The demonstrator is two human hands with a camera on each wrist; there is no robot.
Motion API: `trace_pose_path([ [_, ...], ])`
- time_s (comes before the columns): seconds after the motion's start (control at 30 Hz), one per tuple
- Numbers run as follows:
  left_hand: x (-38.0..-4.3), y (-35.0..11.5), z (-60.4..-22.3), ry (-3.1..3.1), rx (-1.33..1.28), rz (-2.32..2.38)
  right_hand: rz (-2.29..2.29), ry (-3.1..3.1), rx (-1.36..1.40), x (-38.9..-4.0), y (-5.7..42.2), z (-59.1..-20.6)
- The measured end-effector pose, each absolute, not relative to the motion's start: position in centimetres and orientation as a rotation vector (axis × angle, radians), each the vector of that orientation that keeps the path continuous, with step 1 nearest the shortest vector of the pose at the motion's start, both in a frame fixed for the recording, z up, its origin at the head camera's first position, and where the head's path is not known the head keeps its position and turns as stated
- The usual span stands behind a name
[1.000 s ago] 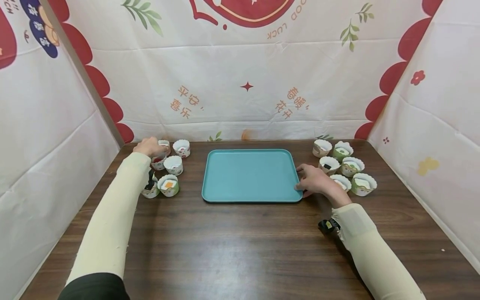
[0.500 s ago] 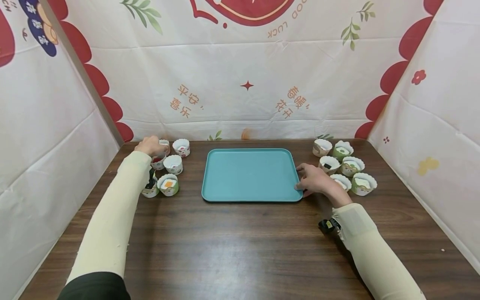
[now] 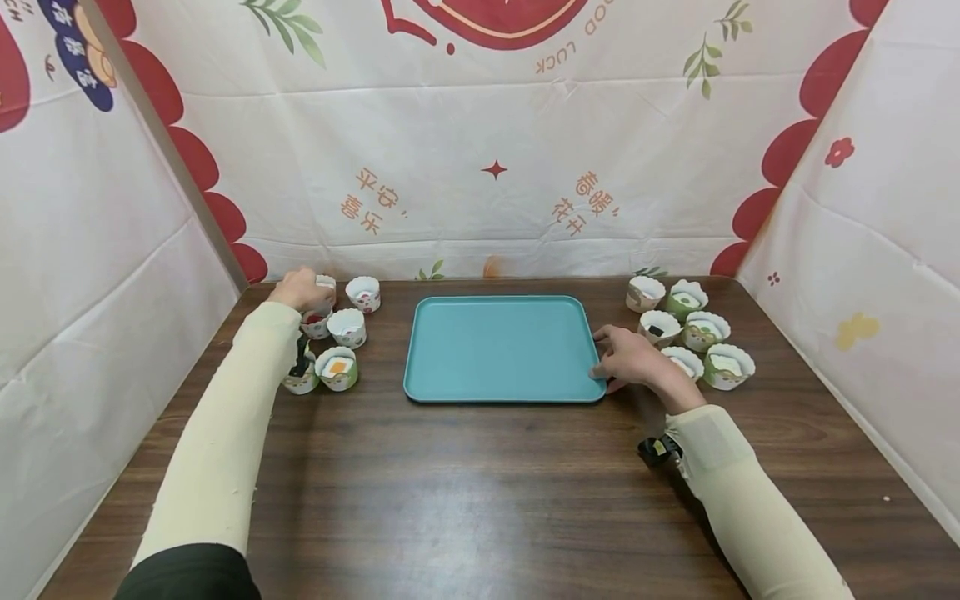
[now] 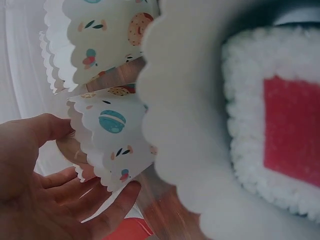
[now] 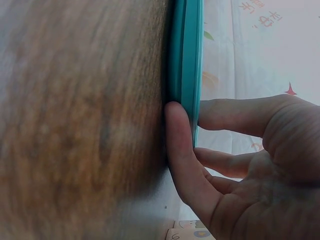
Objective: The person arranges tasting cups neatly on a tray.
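At the back left, my left hand (image 3: 300, 290) grips a scalloped paper baking cup (image 3: 326, 283). In the left wrist view the thumb lies at the rim of this cup (image 4: 112, 130), and the fingers curve around its side. Close to that camera is another paper cup (image 4: 172, 125) with a sushi roll (image 4: 295, 135) of white rice and a red centre. My right hand (image 3: 628, 358) pinches the right edge of a teal rectangular tray (image 3: 502, 350). The right wrist view shows finger and thumb on either side of the tray edge (image 5: 187, 65).
Several more paper cups stand on the left, one cup (image 3: 337, 369) with an orange-centred piece. On the right is a cluster of cups, including a green cup (image 3: 727, 367), close to the right forearm. Patterned cloth (image 3: 487, 208) walls the back and sides of the brown table (image 3: 450, 500).
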State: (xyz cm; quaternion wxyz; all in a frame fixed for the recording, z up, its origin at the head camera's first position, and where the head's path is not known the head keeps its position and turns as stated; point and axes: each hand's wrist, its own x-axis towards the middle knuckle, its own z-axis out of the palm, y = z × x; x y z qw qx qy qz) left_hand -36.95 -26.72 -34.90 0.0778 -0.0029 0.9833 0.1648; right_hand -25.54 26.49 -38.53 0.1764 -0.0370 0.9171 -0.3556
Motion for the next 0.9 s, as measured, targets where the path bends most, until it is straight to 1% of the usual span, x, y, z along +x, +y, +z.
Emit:
trace_pose_path([
  [0.3,-37.6,-26.2,-34.3,2.954,-0.003,0.525,-1.009,2.599,-0.106,-25.7,26.8,-38.5],
  [0.57,-37.5,-25.6,-34.3,2.903,0.072,0.464,-1.007,2.6,-0.116,-25.7,26.7,-38.7],
  [0.9,-37.8,-25.7,-34.9,2.866,0.083,0.448,-1.005,2.593,-0.111,-25.8,26.8,-38.9],
])
